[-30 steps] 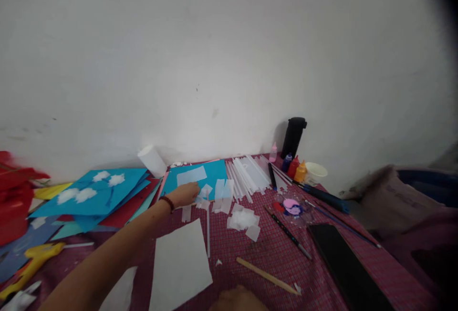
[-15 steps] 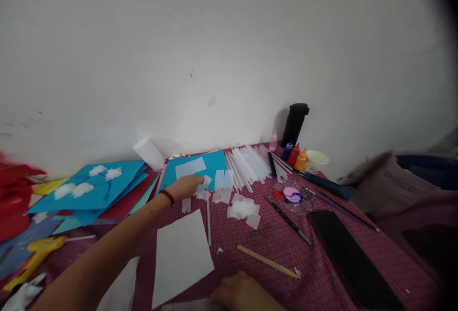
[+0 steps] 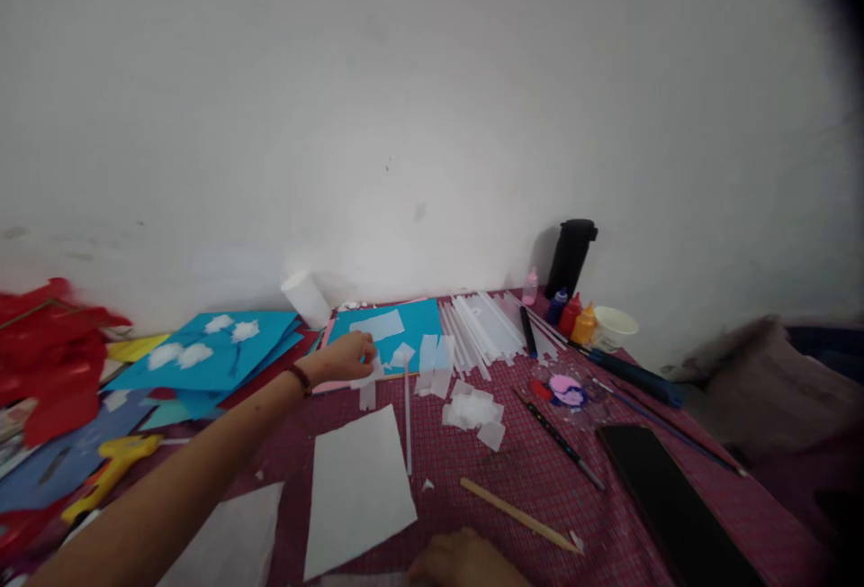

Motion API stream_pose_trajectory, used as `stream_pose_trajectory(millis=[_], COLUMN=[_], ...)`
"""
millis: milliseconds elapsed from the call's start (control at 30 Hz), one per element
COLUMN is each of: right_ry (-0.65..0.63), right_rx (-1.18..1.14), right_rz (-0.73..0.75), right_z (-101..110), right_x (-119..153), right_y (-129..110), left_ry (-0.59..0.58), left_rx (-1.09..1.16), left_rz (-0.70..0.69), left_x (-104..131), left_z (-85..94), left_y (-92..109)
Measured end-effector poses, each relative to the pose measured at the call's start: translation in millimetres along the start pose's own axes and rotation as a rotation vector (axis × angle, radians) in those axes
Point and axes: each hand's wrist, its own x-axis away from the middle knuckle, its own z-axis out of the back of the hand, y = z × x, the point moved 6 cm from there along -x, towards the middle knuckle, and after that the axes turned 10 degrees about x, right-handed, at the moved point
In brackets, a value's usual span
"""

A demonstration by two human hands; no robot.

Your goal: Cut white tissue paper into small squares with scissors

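Observation:
My left hand (image 3: 349, 355) reaches over the near edge of a blue sheet (image 3: 422, 317), fingers bent down and slightly apart, with nothing visible in them. Thin white paper strips (image 3: 367, 394) lie just under it. To its right, a small white paper piece (image 3: 403, 353) sits at the top end of a thin white stick (image 3: 408, 429). My right hand (image 3: 469, 560) rests at the bottom edge of the view with curled fingers. What they may hold is hidden; a pale sheet (image 3: 364, 580) lies beside them. Between the hands is a white card (image 3: 361, 492).
Small white paper squares (image 3: 474, 411), a wooden stick (image 3: 519, 515), a marker (image 3: 560, 438) and a phone (image 3: 668, 497) lie rightward. Behind are white sticks (image 3: 486, 326), paint bottles (image 3: 571, 310) and a black flask (image 3: 571, 256). Leftward are blue cards (image 3: 209, 353) and a yellow glue gun (image 3: 118, 465).
My left hand has drawn back left from the small white piece at the stick's top, towards the strips. My right hand stays low. The view has shifted, so things appear further right and lower.

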Motion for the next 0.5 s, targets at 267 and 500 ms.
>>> stream_pose_trajectory(millis=[267,500], right_ry=[0.098,0.408], right_rx=[-0.310,-0.415], right_rz=[-0.096,-0.229], right_z=[64.4,140.2], right_x=[28.7,64.4], right_y=[-28.3,-4.7], left_ry=[0.031,0.132], left_rx=[0.811,1.431], left_rz=[0.167,0.273], left_x=[125.9,164.5], left_z=[-16.5,-72.4], left_y=[39.6,58.5])
